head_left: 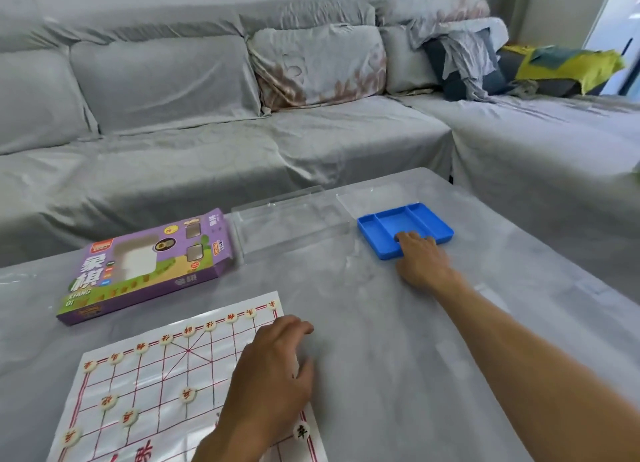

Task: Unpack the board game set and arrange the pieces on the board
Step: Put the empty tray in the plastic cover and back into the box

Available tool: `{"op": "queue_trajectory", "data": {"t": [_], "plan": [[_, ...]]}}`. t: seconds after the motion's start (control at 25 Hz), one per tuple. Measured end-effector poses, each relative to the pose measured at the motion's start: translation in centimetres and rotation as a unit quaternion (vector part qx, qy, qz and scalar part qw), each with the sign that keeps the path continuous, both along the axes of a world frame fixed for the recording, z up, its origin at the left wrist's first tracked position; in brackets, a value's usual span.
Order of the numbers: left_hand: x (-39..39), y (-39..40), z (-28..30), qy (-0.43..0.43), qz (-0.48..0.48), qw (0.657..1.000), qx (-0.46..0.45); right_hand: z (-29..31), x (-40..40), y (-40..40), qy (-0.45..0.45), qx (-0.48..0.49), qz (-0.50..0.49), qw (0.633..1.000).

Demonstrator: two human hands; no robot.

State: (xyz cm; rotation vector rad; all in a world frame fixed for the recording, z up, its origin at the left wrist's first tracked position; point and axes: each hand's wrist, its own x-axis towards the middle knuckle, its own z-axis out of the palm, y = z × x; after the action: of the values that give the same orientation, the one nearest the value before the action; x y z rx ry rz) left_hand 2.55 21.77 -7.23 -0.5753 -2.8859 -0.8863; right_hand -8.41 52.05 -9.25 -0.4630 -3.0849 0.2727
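Note:
A white paper board [156,375] with red grid lines lies at the table's near left. Several cream round pieces with red characters [188,330] line its far row, and others stand further in. One piece with a black character [301,432] sits at its right edge. My left hand [273,375] hovers over the board's right side, fingers loosely curled; whether it holds a piece is hidden. My right hand [420,254] reaches into the near edge of the blue compartment tray [394,219], fingertips in a compartment. Its compartments look empty.
The purple game box [145,267] lies left of the tray. Between them stands a clear plastic case [291,222], with a clear lid [367,193] behind the tray. A grey sofa runs behind the grey table [381,340].

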Motion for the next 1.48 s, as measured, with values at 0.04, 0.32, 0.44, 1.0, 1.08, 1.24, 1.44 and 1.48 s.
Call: {"op": "queue_trajectory", "data": {"t": [0.04, 0.32, 0.44, 1.0, 1.08, 1.24, 1.44, 1.48], "plan": [[0.3, 0.6, 0.0, 0.002, -0.008, 1.000, -0.002, -0.1, 0.6, -0.2, 0.026, 0.031, 0.001, 0.999], [4.6, 2.1, 0.0, -0.028, -0.024, 0.999, -0.027, -0.8, 11.8, -4.3, 0.063, 0.118, 0.107, 0.985], [5.0, 2.5, 0.5, -0.024, -0.040, 0.998, -0.044, -1.4, 14.2, -4.9, 0.095, 0.106, 0.130, 0.981], [-18.0, 8.7, -0.7, -0.065, 0.064, 0.963, -0.253, -4.1, 15.0, -2.4, 0.217, -0.074, 0.136, 0.964], [-19.5, 9.6, -0.6, -0.081, 0.045, 0.973, -0.211, -4.0, 15.8, -2.0, 0.220, -0.057, 0.135, 0.964], [-17.8, 10.6, -0.5, -0.055, 0.008, 0.989, -0.139, -3.1, 18.7, -1.3, 0.190, -0.053, 0.102, 0.975], [-11.6, 10.9, -0.4, -0.032, -0.077, 0.989, -0.121, -2.0, 22.3, -1.7, 0.141, -0.059, 0.114, 0.982], [-10.6, 10.7, -0.4, -0.039, -0.084, 0.988, -0.124, -1.9, 22.8, -1.8, 0.133, -0.054, 0.126, 0.982]]}}
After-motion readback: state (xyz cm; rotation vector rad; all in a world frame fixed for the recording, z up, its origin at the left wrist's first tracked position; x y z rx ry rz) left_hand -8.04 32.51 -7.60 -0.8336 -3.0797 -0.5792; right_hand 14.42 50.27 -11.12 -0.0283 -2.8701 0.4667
